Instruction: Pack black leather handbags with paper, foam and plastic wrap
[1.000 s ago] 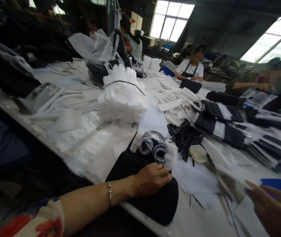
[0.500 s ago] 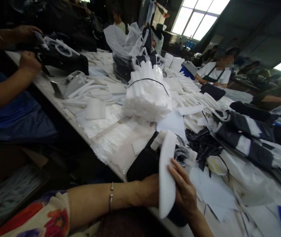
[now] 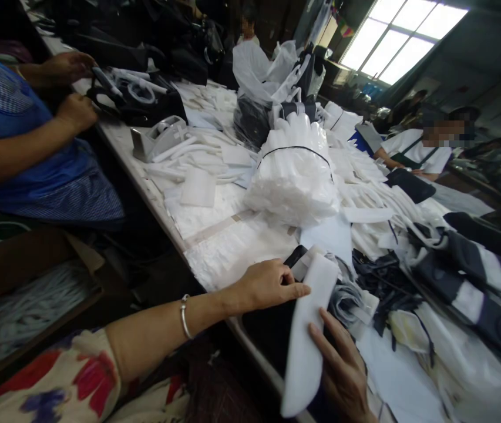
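A long white foam strip (image 3: 310, 338) with a rounded lower end lies tilted over a black bag (image 3: 268, 329) at the table's near edge. My left hand (image 3: 270, 285) has its fingers curled and pinches the strip's upper left edge. From the right, my right hand (image 3: 345, 367) grips the same strip, two fingertips on its face and the thumb hidden. Just beyond the strip sits a coil of grey cord or tubing (image 3: 346, 304) with white wrapping. Much of the bag is hidden by the strip and my hands.
A banded bundle of white plastic-wrapped pieces (image 3: 294, 170) stands mid-table. Black straps (image 3: 377, 282) and wrapped dark pieces (image 3: 466, 294) lie to the right. A co-worker's hands (image 3: 76, 111) handle a black bag at left. A cardboard box (image 3: 87, 249) of pale strips sits below the table.
My left hand has come up from behind the strip to its upper left edge. The strip has shifted slightly right and down with my right hand. The view has swung left.
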A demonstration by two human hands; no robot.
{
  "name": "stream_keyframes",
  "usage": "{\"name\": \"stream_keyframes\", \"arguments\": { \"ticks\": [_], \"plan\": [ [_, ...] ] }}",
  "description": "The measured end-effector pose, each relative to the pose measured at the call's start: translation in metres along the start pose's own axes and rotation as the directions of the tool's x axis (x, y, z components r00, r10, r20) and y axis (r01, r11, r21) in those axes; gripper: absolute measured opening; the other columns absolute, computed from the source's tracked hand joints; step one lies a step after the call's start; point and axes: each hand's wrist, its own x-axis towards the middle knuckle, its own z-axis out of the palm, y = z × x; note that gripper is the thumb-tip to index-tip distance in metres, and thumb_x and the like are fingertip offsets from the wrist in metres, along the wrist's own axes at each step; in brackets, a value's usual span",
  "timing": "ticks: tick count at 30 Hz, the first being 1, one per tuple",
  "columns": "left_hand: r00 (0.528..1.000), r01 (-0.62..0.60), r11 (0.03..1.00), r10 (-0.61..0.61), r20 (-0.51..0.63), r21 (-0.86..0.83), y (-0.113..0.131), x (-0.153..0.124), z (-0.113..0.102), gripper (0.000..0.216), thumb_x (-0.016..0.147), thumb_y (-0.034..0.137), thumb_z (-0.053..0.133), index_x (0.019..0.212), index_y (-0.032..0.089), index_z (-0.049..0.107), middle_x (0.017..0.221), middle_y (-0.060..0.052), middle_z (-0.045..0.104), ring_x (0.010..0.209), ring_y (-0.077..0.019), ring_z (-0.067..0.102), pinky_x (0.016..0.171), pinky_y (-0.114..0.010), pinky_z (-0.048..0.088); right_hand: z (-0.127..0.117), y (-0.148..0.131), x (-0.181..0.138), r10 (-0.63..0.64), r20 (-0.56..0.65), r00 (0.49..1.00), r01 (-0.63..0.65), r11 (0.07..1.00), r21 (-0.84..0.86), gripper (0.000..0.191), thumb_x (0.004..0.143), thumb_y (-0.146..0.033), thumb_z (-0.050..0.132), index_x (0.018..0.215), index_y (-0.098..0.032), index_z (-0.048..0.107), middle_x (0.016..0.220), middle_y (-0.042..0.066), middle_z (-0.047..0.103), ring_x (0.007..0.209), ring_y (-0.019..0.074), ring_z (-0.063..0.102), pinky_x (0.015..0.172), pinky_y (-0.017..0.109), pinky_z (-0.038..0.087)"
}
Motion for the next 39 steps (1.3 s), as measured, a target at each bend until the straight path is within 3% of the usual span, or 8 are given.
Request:
{"name": "stream_keyframes", "arguments": {
  "ticks": [4, 7, 13, 16, 20, 25, 32, 39],
  "plan": [
    [0.989, -0.13, 0.966, 0.109, 0.103, 0.225, 0.013, 0.019, 0.012, 0.043, 0.072, 0.059, 0.07, 0.066, 0.017, 0.064, 0.073, -0.004, 0.064, 0.069, -0.0206, 0.06, 0.058, -0.028, 0.04, 0.001, 0.0, 0.001, -0.073, 0.052, 0.996, 0.076, 0.995, -0.058, 0.062, 0.086, -0.009, 0.05, 0.141, -0.038, 0.05, 0.156, 0.002, 0.036, 0.131, 0.0339, 0.047, 0.101, 0.05, 0.047],
    [0.984, -0.177, 0.972, 0.17, 0.062, 0.154, 0.016, 0.018, 0.008, 0.03, 0.075, 0.045, 0.07, 0.071, 0.017, 0.06, 0.074, -0.002, 0.063, 0.069, -0.0179, 0.06, 0.059, -0.026, 0.041, 0.007, -0.003, 0.001, -0.019, -0.036, 0.999, 0.017, 0.998, -0.067, 0.063, 0.087, -0.012, 0.056, 0.145, -0.035, 0.045, 0.154, 0.006, 0.038, 0.13, 0.0332, 0.049, 0.098, 0.048, 0.049],
    [0.971, 0.168, 0.974, -0.191, -0.145, -0.155, -0.02, 0.029, -0.045, 0.018, 0.092, 0.036, 0.048, 0.094, 0.019, 0.05, 0.076, 0.0, 0.062, 0.056, -0.0132, 0.058, 0.049, -0.022, 0.041, 0.013, -0.005, 0.006, 0.076, -0.073, 0.994, -0.08, 0.995, -0.055, 0.063, 0.09, -0.019, 0.059, 0.15, -0.02, 0.037, 0.145, 0.015, 0.048, 0.125, 0.0331, 0.052, 0.095, 0.05, 0.049],
    [0.962, 0.254, 0.967, -0.25, -0.112, 0.024, -0.043, 0.041, -0.052, 0.016, 0.094, 0.035, 0.045, 0.095, 0.019, 0.05, 0.076, -0.002, 0.063, 0.061, -0.0175, 0.062, 0.055, -0.026, 0.043, 0.012, -0.004, 0.009, 0.054, -0.056, 0.997, -0.057, 0.997, -0.043, 0.059, 0.091, -0.017, 0.056, 0.148, -0.02, 0.04, 0.143, 0.013, 0.05, 0.124, 0.0316, 0.052, 0.096, 0.048, 0.048],
    [0.984, 0.176, 0.968, -0.177, -0.01, 0.179, -0.058, 0.057, -0.029, 0.016, 0.092, 0.033, 0.049, 0.098, 0.019, 0.053, 0.086, -0.008, 0.067, 0.086, -0.0266, 0.066, 0.072, -0.031, 0.046, 0.01, -0.004, 0.011, 0.037, -0.041, 0.998, -0.038, 0.999, -0.018, 0.054, 0.092, -0.014, 0.055, 0.144, -0.024, 0.047, 0.141, 0.01, 0.052, 0.124, 0.0303, 0.052, 0.095, 0.045, 0.047],
    [0.977, 0.15, 0.981, -0.167, 0.132, 0.126, -0.058, 0.069, -0.008, 0.022, 0.093, 0.037, 0.044, 0.094, 0.018, 0.054, 0.091, -0.01, 0.068, 0.085, -0.0255, 0.066, 0.072, -0.032, 0.047, 0.008, -0.004, 0.008, 0.083, -0.039, 0.996, -0.083, 0.996, 0.018, 0.053, 0.09, -0.012, 0.055, 0.141, -0.025, 0.05, 0.141, 0.009, 0.051, 0.122, 0.0314, 0.053, 0.095, 0.047, 0.046],
    [0.953, 0.107, 0.994, -0.097, 0.287, -0.018, -0.046, 0.044, -0.019, 0.042, 0.082, 0.03, 0.056, 0.12, 0.014, 0.051, 0.113, -0.013, 0.066, 0.095, -0.0277, 0.064, 0.082, -0.035, 0.05, 0.01, 0.001, 0.005, 0.156, -0.007, 0.988, -0.156, 0.988, -0.002, 0.056, 0.091, -0.017, 0.054, 0.146, -0.023, 0.043, 0.146, 0.011, 0.047, 0.123, 0.0321, 0.053, 0.093, 0.047, 0.048],
    [0.925, 0.165, 0.951, -0.058, 0.376, -0.26, -0.041, 0.043, -0.012, 0.034, 0.089, 0.028, 0.046, 0.115, 0.01, 0.056, 0.106, -0.013, 0.069, 0.089, -0.0254, 0.065, 0.078, -0.034, 0.052, 0.011, 0.004, 0.001, 0.225, -0.082, 0.971, -0.227, 0.974, -0.016, 0.058, 0.092, -0.028, 0.058, 0.147, -0.019, 0.041, 0.128, 0.014, 0.058, 0.112, 0.0305, 0.059, 0.087, 0.044, 0.052]
  ]
}}
